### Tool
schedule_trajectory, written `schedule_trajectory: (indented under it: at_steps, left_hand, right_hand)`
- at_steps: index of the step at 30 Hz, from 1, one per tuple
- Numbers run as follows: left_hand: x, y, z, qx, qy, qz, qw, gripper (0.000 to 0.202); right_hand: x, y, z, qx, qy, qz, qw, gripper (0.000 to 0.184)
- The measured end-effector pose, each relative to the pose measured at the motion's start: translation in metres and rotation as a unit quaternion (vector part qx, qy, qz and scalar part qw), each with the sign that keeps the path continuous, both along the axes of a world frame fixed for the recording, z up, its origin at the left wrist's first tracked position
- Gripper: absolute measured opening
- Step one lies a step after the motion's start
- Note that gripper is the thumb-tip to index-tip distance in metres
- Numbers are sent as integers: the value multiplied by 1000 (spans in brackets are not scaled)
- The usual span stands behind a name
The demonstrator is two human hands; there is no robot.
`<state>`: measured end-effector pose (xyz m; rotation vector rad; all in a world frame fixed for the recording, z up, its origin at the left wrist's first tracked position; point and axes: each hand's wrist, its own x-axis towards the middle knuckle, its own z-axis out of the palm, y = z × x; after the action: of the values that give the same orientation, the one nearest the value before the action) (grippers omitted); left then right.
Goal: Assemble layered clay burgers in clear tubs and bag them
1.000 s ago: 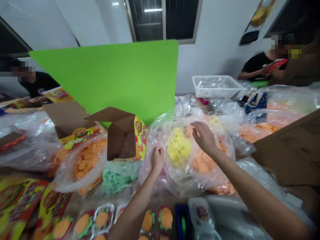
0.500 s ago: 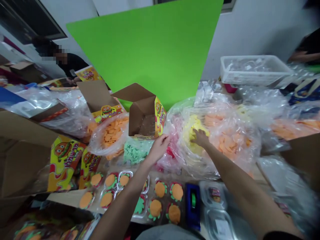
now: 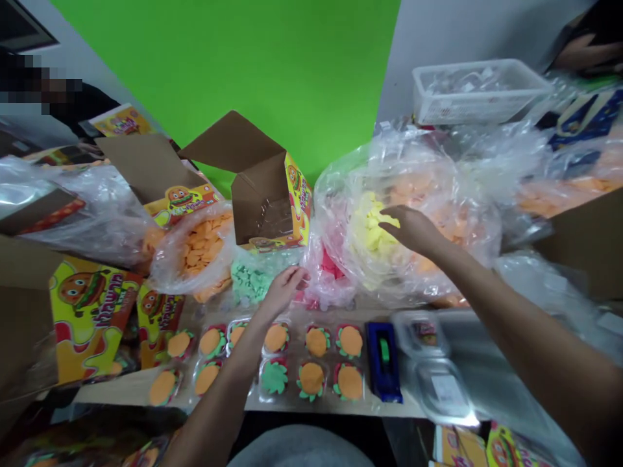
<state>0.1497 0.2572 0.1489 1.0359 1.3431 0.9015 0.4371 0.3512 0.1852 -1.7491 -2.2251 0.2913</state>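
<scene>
**Fingers [image 3: 389,224] flat on the yellow pieces [image 3: 372,227], other hand loose and empty**

So the right hand [image 3: 413,230] is out at full reach, arm stretched across the table, fingers close together and pointing left, resting on that yellow pile. They aren't pinching anything I can make out, and with all the film in the way I can't tell if there's plastic between them and the pieces. The pile sits in a big clear plastic bag [image 3: 341,194], with orange pieces [image 3: 428,207] heaped right beside it.

The left hand [image 3: 280,292] is lower down, palm down, fingers a bit curled and slightly apart, nothing visible in them. It hovers just above a pile of green pieces [image 3: 250,282] and right next to a bag of pink-red bits [image 3: 326,272].

Below both hands there's a row of clear trays with burger-shaped pieces [image 3: 316,342], orange on green and red. To the right of those sits a blue tape dispenser [image 3: 383,360], then empty-looking clear packs [image 3: 440,389]. Behind it all, an open cardboard box [image 3: 265,194] with burger print stands by a bag of orange discs [image 3: 197,250].
</scene>
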Motion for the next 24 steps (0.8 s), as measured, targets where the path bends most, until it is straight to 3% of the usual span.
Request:
schedule_trajectory:
  at_steps: [3,6,8,11,13,15,17,20,22,24]
  left_hand:
    - [-33,-14,-20,-10,-41,48,998,24]
    - [-51,-25,-41,-21,-120,71,990,22]
    - [-52,-31,-53,-43,-183,63,980,19]
    - [-48,-40,-62,-78,-261,36,962,25]
    - [-51,-46,-55,-87,-297,15,951,33]
    - [-65,-53,-39,-91,-323,-8,942,39]
    - [-87,-62,-21,-72,-341,1,937,45]
    - [-112,-77,-6,60,-311,81,945,51]
    - [-112,-87,-11,159,-229,89,956,43]
    - [-102,-96,-26,190,-157,45,968,29]
  right_hand:
    - [-35,-26,30,41,11,2,999,23]
    - [-83,-53,35,74,29,21,997,24]
    - [-120,-71,22,95,58,38,993,23]
    - [-178,-101,-17,117,121,84,982,27]
    - [-214,-123,-47,114,156,129,973,32]
    - [-240,-144,-74,98,179,168,964,40]
    - [-255,-159,-95,84,205,165,961,48]
    - [-262,-163,-109,56,267,103,956,55]
    - [-266,-157,-105,30,323,70,943,57]
    - [-272,-151,-95,9,386,54,921,59]
